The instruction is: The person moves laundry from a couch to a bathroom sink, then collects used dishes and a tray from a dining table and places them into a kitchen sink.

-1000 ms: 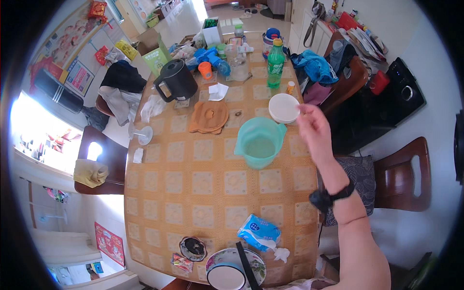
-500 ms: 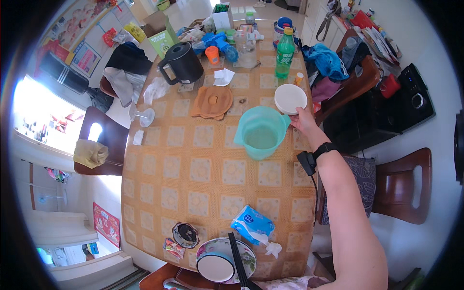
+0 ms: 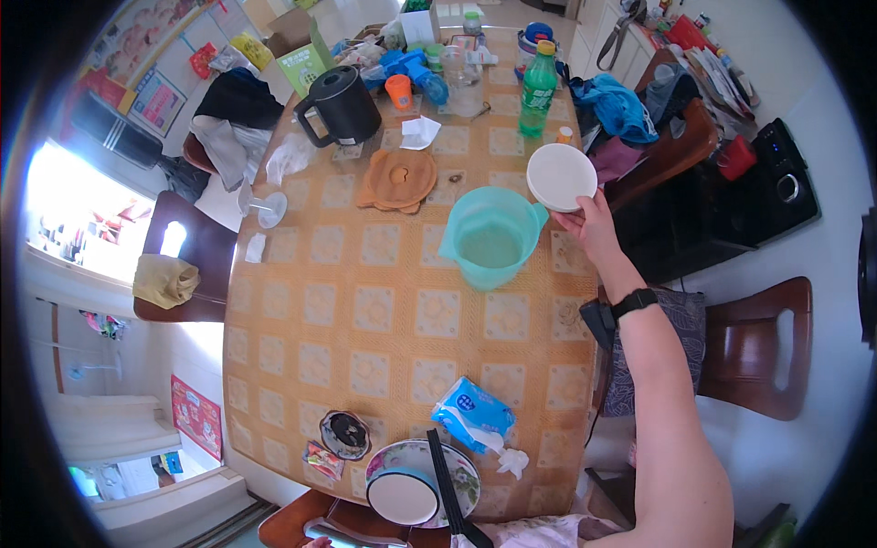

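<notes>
Tan, square-patterned covering is stretching across the long tabletop (image 3: pixel 311 365), with everything else standing about on it. From where I'm watching, a tall black kettle (image 3: pixel 345 108) is standing toward the far left. Nearer the middle, a translucent turquoise plastic jug (image 3: pixel 477 267) is sitting with its spout pointing left and its handle right. Beyond it, a green plastic bottle (image 3: pixel 537 91) is standing upright. The person's right hand (image 3: pixel 594 224) is reaching in just beside the jug's handle, its fingers closing on the near edge of a shallow round white bowl (image 3: pixel 559 173). That bowl is tilting slightly, lying right of the jug and in front of the bottle. At the lower edge, what may be the left hand (image 3: pixel 317 542) is barely showing; I can't tell what its fingers are doing.
</notes>
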The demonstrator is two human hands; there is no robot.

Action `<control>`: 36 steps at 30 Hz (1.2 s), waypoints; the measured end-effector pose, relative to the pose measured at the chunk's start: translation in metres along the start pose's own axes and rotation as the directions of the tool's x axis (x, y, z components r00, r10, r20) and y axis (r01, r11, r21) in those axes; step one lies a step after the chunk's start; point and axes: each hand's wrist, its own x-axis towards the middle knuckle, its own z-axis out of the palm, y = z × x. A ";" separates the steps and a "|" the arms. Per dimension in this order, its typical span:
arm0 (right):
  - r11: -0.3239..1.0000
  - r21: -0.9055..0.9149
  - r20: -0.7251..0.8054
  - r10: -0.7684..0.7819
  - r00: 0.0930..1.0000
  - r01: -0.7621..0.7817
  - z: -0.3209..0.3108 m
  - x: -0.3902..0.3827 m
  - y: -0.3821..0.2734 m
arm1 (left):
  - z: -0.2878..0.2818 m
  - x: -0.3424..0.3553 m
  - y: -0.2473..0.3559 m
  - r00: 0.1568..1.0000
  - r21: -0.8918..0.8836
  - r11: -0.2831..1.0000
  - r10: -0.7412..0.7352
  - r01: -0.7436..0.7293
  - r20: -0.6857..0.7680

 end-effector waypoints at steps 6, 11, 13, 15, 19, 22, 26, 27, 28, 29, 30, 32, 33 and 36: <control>0.985 -0.170 0.015 0.045 0.999 -0.042 -0.006 -0.069 -0.034 | 0.011 -0.003 -0.019 0.999 0.017 0.999 0.052 -0.052 0.015; 0.987 -0.127 -0.014 0.100 0.995 -0.102 -0.021 -0.130 -0.047 | 0.012 -0.005 -0.009 0.996 -0.057 0.998 0.020 -0.025 -0.081; 0.977 -0.155 -0.027 0.146 0.989 -0.148 -0.028 -0.159 -0.051 | 0.014 -0.005 -0.021 1.000 -0.025 1.000 0.005 -0.005 0.017; 0.974 -0.170 -0.029 0.148 0.989 -0.151 -0.032 -0.186 -0.052 | 0.016 -0.006 -0.018 0.992 -0.081 0.996 0.031 -0.041 -0.119; 0.963 -0.179 -0.047 0.194 0.980 -0.200 -0.043 -0.241 -0.046 | 0.011 -0.007 -0.015 0.989 -0.136 0.990 0.016 -0.036 -0.147; 0.932 -0.214 -0.057 0.286 0.957 -0.291 -0.058 -0.278 -0.030 | 0.012 -0.007 -0.017 0.987 -0.171 0.984 0.020 -0.048 -0.161; 0.897 -0.249 -0.048 0.364 0.930 -0.364 -0.073 -0.326 0.003 | 0.016 -0.012 -0.021 0.980 -0.197 0.976 0.059 -0.097 -0.188; 0.885 -0.282 -0.070 0.367 0.928 -0.371 -0.074 -0.334 0.013 | 0.017 -0.013 -0.022 0.977 -0.191 0.977 0.056 -0.096 -0.206; 0.874 -0.293 -0.042 0.395 0.918 -0.389 -0.073 -0.343 0.021 | 0.016 -0.013 -0.023 0.973 -0.185 0.978 0.052 -0.095 -0.225; 0.859 -0.312 -0.013 0.423 0.906 -0.406 -0.073 -0.349 0.026 | 0.016 -0.013 -0.025 0.972 -0.196 0.976 0.046 -0.093 -0.230; 0.832 -0.347 -0.028 0.452 0.892 -0.432 -0.074 -0.357 0.030 | 0.017 -0.014 -0.026 0.971 -0.169 0.979 0.071 -0.112 -0.230; 0.820 -0.378 -0.014 0.460 0.888 -0.430 -0.079 -0.366 0.039 | 0.016 -0.015 -0.024 0.964 -0.149 0.976 0.119 -0.157 -0.236; 0.814 -0.398 0.010 0.465 0.885 -0.423 -0.078 -0.369 0.041 | 0.018 -0.016 -0.025 0.966 -0.147 0.976 0.126 -0.162 -0.225; 0.764 -0.478 0.028 0.507 0.862 -0.434 -0.075 -0.369 0.047 | 0.016 -0.018 -0.022 0.963 -0.147 0.975 0.127 -0.164 -0.237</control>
